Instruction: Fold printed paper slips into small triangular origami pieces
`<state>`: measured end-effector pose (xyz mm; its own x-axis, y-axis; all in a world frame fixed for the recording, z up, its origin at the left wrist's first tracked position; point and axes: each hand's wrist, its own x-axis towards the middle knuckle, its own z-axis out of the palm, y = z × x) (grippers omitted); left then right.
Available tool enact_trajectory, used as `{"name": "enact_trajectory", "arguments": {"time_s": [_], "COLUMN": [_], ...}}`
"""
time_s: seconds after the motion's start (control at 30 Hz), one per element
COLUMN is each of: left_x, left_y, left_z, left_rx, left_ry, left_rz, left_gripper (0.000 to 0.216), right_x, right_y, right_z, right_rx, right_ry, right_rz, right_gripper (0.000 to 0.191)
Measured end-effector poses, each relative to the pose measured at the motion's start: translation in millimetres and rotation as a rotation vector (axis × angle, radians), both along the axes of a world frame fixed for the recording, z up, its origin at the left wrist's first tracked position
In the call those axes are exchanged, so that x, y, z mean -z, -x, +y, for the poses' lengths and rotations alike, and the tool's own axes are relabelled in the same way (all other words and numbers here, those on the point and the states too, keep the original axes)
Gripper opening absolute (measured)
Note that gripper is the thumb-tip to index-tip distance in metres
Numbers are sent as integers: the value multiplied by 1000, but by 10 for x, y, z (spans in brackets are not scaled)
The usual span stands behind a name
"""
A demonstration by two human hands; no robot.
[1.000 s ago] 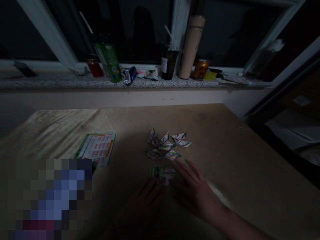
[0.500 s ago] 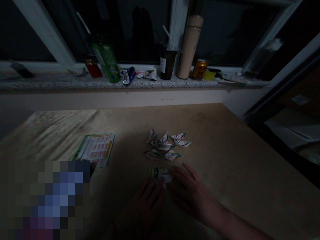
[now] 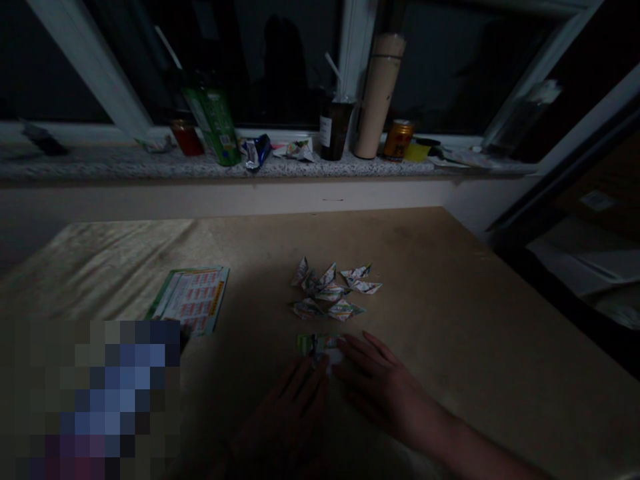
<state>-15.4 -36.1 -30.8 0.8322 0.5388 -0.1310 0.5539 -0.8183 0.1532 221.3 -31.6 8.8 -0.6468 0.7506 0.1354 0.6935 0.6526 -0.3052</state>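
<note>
A small printed paper piece (image 3: 306, 344), green and white, lies on the table in front of me. Over its lower left edge rests my left hand (image 3: 295, 393), fingers stretched out and lying flat. My right hand (image 3: 377, 380) has its fingertips on the right side of the paper, fingers extended and the index raised a little apart. Both hands press on the paper from above; their shadow hides its near part. Just beyond it stand several folded paper shapes (image 3: 343, 309) with pointed ends, grouped together.
A printed sheet (image 3: 197, 300) lies on the table (image 3: 450, 287) at left, near a pixelated area. Along the granite sill (image 3: 280, 170) stand a green bottle (image 3: 216, 127), a red jar (image 3: 187, 138), a dark cup with straw (image 3: 336, 127), a beige flask (image 3: 379, 100) and a can (image 3: 399, 141).
Both hands stay on the paper almost in place. The right hand's index finger has dropped slightly. The folded shapes have not moved.
</note>
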Motion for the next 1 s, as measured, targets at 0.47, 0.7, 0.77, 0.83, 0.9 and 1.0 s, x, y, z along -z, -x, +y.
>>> {"name": "enact_trajectory", "arguments": {"time_s": [0.47, 0.7, 0.77, 0.83, 0.9, 1.0], "left_x": [-146, -186, -171, -167, -184, -239], "left_y": [-105, -179, -191, -195, -195, -194], "left_z": [-34, -10, -3, 9, 20, 12], "left_rx": [-76, -30, -36, -35, -36, -58], "left_ry": [-108, -201, -184, -158, -143, -132], "left_rz": [-84, -168, -189, -200, -199, -192], "left_gripper": [82, 78, 78, 75, 61, 35], "right_x": [21, 114, 110, 103, 92, 70], "right_y": [-90, -126, -80, -27, 21, 83], "right_z": [149, 308, 309, 302, 300, 314], "right_rx": [146, 333, 337, 342, 333, 304], "right_ry": [65, 174, 177, 172, 168, 165], "right_rz": [271, 368, 356, 349, 352, 349], "right_gripper": [30, 32, 32, 30, 28, 26]}}
